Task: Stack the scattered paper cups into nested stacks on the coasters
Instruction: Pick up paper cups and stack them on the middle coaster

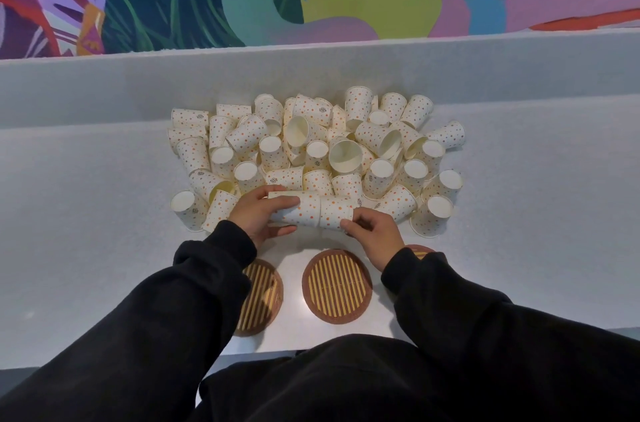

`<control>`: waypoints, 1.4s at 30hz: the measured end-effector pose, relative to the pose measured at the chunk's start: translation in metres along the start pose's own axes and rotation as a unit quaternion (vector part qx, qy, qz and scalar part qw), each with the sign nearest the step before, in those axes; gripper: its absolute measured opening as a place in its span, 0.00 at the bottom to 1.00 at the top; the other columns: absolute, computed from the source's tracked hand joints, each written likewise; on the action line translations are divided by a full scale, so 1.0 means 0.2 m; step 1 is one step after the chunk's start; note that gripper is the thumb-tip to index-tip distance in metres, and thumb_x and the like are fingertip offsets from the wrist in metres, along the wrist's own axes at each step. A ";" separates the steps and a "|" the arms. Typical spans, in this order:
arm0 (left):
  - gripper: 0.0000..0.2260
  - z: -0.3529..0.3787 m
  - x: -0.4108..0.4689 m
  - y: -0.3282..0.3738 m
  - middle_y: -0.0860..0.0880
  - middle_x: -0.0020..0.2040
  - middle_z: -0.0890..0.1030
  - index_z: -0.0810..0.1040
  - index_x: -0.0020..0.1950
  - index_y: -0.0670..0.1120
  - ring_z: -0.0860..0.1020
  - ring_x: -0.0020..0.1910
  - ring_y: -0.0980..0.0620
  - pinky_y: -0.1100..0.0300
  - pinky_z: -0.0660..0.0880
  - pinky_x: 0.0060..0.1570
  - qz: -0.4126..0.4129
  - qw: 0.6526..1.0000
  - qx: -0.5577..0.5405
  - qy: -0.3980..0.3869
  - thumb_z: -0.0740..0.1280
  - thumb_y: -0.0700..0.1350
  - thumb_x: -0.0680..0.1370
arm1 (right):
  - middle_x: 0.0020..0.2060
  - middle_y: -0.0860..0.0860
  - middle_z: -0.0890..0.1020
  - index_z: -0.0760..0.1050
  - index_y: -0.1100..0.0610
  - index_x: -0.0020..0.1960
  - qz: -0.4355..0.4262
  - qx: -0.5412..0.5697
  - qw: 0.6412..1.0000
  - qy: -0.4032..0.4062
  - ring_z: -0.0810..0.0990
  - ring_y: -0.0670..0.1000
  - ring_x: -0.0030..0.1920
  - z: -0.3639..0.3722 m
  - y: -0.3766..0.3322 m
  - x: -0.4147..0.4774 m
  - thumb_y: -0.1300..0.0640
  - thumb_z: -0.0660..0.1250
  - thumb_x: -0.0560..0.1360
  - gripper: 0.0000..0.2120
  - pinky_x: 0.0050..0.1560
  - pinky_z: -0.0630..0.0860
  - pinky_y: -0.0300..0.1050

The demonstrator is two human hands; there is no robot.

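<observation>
A heap of several white paper cups with orange dots (311,148) lies scattered on the grey table, some upright, some upside down, some on their sides. My left hand (258,214) grips a cup lying sideways (298,208). My right hand (372,231) grips a second sideways cup (334,212), which meets the first end to end just above the table. Three round bamboo coasters lie near the front edge: the left coaster (258,297) half under my left sleeve, the middle coaster (336,285) bare, the right coaster (420,252) mostly hidden by my right wrist.
A raised grey ledge (311,75) runs behind the heap, with a colourful mural wall above it. The table's front edge (304,342) lies just below the coasters, close to my dark-clothed body.
</observation>
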State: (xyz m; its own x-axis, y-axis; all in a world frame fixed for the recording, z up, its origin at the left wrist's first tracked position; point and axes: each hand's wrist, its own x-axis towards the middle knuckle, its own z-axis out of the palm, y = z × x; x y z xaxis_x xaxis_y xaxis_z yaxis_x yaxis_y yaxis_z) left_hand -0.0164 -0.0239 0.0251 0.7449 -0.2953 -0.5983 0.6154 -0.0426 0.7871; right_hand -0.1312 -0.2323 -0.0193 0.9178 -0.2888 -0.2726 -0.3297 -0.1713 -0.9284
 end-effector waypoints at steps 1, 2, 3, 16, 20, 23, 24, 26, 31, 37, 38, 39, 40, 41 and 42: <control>0.19 0.01 0.00 0.00 0.40 0.60 0.84 0.80 0.60 0.43 0.85 0.55 0.40 0.48 0.85 0.44 0.011 1.000 -0.007 -0.002 0.79 0.37 0.71 | 0.44 0.62 0.82 0.80 0.62 0.44 0.003 0.011 1.000 -0.002 0.81 0.60 0.49 0.00 -0.01 -0.01 0.56 0.71 0.79 0.09 0.54 0.81 0.57; 0.21 0.02 -0.01 -0.01 0.40 0.60 0.83 0.79 0.61 0.43 0.85 0.55 0.39 0.47 0.84 0.46 0.020 1.000 -0.007 -0.001 0.79 0.37 0.71 | 0.44 0.62 0.82 0.81 0.62 0.43 0.007 0.030 1.000 -0.004 0.82 0.60 0.49 0.01 -0.02 -0.01 0.57 0.71 0.78 0.08 0.53 0.81 0.56; 0.22 0.03 -0.01 -0.03 0.41 0.61 0.83 0.78 0.62 0.43 0.84 0.57 0.40 0.46 0.84 0.48 0.028 1.000 0.001 0.000 0.79 0.36 0.70 | 0.44 0.63 0.83 0.81 0.62 0.44 0.012 0.056 0.998 -0.009 0.83 0.60 0.49 0.01 -0.03 -0.01 0.59 0.72 0.78 0.07 0.53 0.82 0.54; 0.36 0.21 -0.05 -0.20 0.48 0.63 0.80 0.74 0.72 0.53 0.80 0.60 0.48 0.48 0.84 0.52 0.115 0.990 0.071 -0.050 0.80 0.32 0.69 | 0.52 0.70 0.83 0.82 0.67 0.54 0.127 0.301 0.945 -0.015 0.84 0.63 0.48 -0.05 0.00 -0.10 0.65 0.71 0.77 0.08 0.49 0.83 0.50; 0.40 0.29 -0.02 -0.28 0.51 0.63 0.83 0.73 0.71 0.52 0.81 0.61 0.50 0.48 0.81 0.60 0.100 0.978 0.159 -0.091 0.85 0.46 0.62 | 0.55 0.67 0.84 0.78 0.70 0.60 0.178 0.394 0.901 -0.028 0.86 0.61 0.52 -0.17 -0.01 -0.17 0.66 0.67 0.80 0.11 0.47 0.85 0.45; 0.36 0.39 -0.03 -0.35 0.53 0.61 0.84 0.74 0.70 0.50 0.82 0.59 0.53 0.59 0.81 0.54 0.100 0.964 0.222 -0.103 0.84 0.49 0.66 | 0.56 0.62 0.85 0.78 0.65 0.63 0.197 0.368 0.908 -0.039 0.86 0.60 0.56 -0.26 0.01 -0.22 0.61 0.67 0.81 0.12 0.52 0.84 0.47; 0.34 0.43 -0.03 -0.37 0.54 0.61 0.83 0.74 0.70 0.51 0.82 0.59 0.53 0.60 0.81 0.53 0.105 0.961 0.236 -0.101 0.84 0.50 0.66 | 0.56 0.60 0.86 0.79 0.63 0.63 0.191 0.331 0.924 -0.022 0.86 0.58 0.55 -0.29 0.03 -0.24 0.60 0.68 0.81 0.13 0.53 0.84 0.48; 0.34 0.51 -0.04 -0.41 0.55 0.61 0.83 0.75 0.69 0.52 0.81 0.58 0.55 0.58 0.80 0.56 0.118 0.947 0.283 -0.096 0.83 0.53 0.67 | 0.53 0.55 0.87 0.82 0.56 0.61 0.168 0.235 0.957 0.036 0.87 0.55 0.50 -0.35 0.09 -0.27 0.57 0.72 0.78 0.12 0.53 0.84 0.51; 0.36 0.69 -0.07 -0.48 0.58 0.62 0.80 0.72 0.71 0.57 0.78 0.59 0.56 0.58 0.75 0.59 0.139 0.901 0.391 -0.126 0.81 0.58 0.66 | 0.50 0.47 0.86 0.82 0.49 0.60 0.144 0.073 0.979 0.123 0.86 0.49 0.49 -0.51 0.25 -0.35 0.57 0.78 0.73 0.17 0.53 0.83 0.47; 0.34 0.86 -0.08 -0.58 0.51 0.68 0.79 0.72 0.72 0.53 0.77 0.62 0.52 0.58 0.73 0.61 0.169 0.858 0.459 -0.156 0.81 0.46 0.69 | 0.48 0.44 0.86 0.83 0.49 0.56 0.134 -0.007 0.985 0.109 0.85 0.44 0.46 -0.64 0.36 -0.45 0.59 0.78 0.72 0.15 0.46 0.80 0.36; 0.34 0.87 -0.08 -0.60 0.51 0.68 0.79 0.71 0.72 0.54 0.77 0.65 0.51 0.55 0.74 0.64 0.174 0.850 0.470 -0.162 0.81 0.45 0.69 | 0.48 0.44 0.86 0.84 0.49 0.56 0.137 -0.016 0.985 0.107 0.85 0.44 0.46 -0.65 0.38 -0.45 0.60 0.78 0.72 0.15 0.46 0.81 0.36; 0.34 0.88 -0.08 -0.61 0.51 0.68 0.79 0.71 0.72 0.54 0.77 0.65 0.49 0.52 0.74 0.66 0.178 0.843 0.479 -0.166 0.80 0.45 0.69 | 0.48 0.44 0.86 0.83 0.49 0.56 0.138 -0.023 0.985 0.104 0.85 0.44 0.46 -0.66 0.40 -0.46 0.60 0.78 0.72 0.14 0.45 0.81 0.34; 0.34 0.88 -0.08 -0.62 0.51 0.68 0.79 0.72 0.72 0.54 0.77 0.65 0.49 0.50 0.75 0.66 0.182 0.839 0.484 -0.169 0.80 0.44 0.69 | 0.48 0.45 0.86 0.83 0.48 0.55 0.138 -0.026 0.985 0.100 0.85 0.44 0.46 -0.67 0.42 -0.46 0.61 0.77 0.72 0.14 0.44 0.80 0.32; 0.34 0.89 -0.08 -0.64 0.51 0.67 0.80 0.72 0.72 0.54 0.77 0.65 0.49 0.50 0.75 0.66 0.186 0.836 0.487 -0.171 0.80 0.44 0.68 | 0.48 0.45 0.86 0.82 0.46 0.55 0.136 -0.030 0.986 0.095 0.85 0.45 0.46 -0.68 0.44 -0.46 0.62 0.77 0.73 0.14 0.43 0.80 0.32; 0.34 0.89 -0.07 -0.65 0.51 0.67 0.80 0.72 0.72 0.54 0.77 0.65 0.49 0.50 0.75 0.66 0.192 0.834 0.489 -0.171 0.80 0.44 0.68 | 0.48 0.46 0.86 0.81 0.45 0.54 0.134 -0.034 0.986 0.090 0.85 0.46 0.46 -0.68 0.45 -0.46 0.63 0.76 0.73 0.15 0.44 0.81 0.34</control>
State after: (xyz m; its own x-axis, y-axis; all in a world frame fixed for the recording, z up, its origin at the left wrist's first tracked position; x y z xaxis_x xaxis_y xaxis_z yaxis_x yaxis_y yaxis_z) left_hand -0.1535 -0.1839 -0.0416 0.6184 -0.7140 -0.3283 -0.2795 -0.5903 0.7572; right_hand -0.2744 -0.3487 -0.0442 0.7430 -0.4943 -0.4512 -0.5750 -0.1265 -0.8083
